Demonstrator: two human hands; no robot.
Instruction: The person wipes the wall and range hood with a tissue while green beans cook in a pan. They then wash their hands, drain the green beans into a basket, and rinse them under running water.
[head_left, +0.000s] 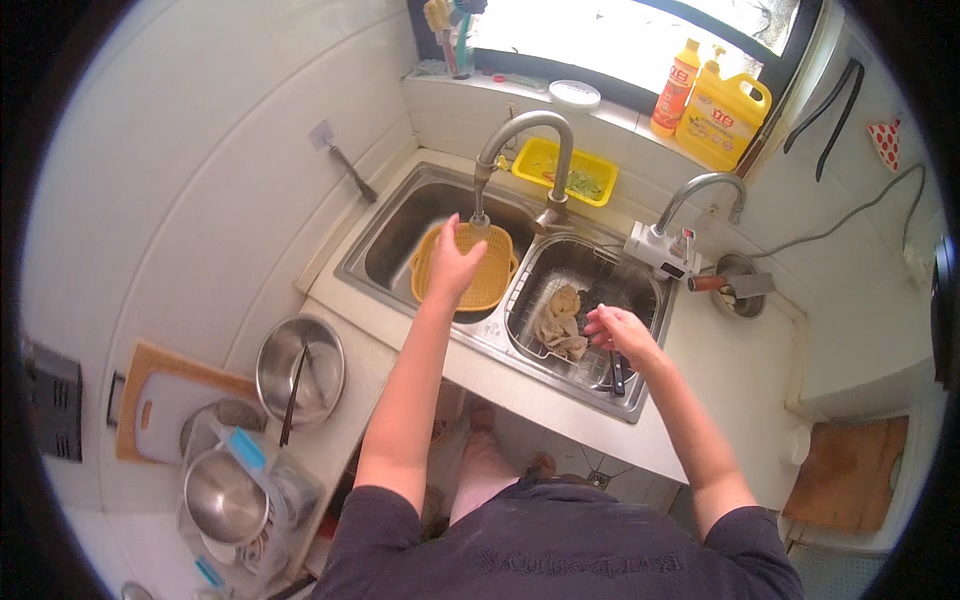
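My left hand (455, 262) is over the left sink basin, fingers apart beside the spray head (479, 221) of the pull-down faucet (564, 142). Whether the fingertips touch the spray head cannot be told. Beneath it lies a yellow plastic colander (487, 274). Above the right basin, my right hand (621, 334) has its fingers loosely curled, with no object visible in them. Just left of that hand, a crumpled beige cloth (561, 326) lies on a wire rack (517, 319). A black-handled utensil (618, 373) lies below the right hand; its far end is partly hidden.
A yellow tray (525, 161) with food scraps stands behind the faucet. On the right, a cleaver (750, 284) rests across a metal pot (742, 306) near the water-heater tap (652, 251). A steel bowl (274, 375) with chopsticks and a dish container (281, 540) stand on the left.
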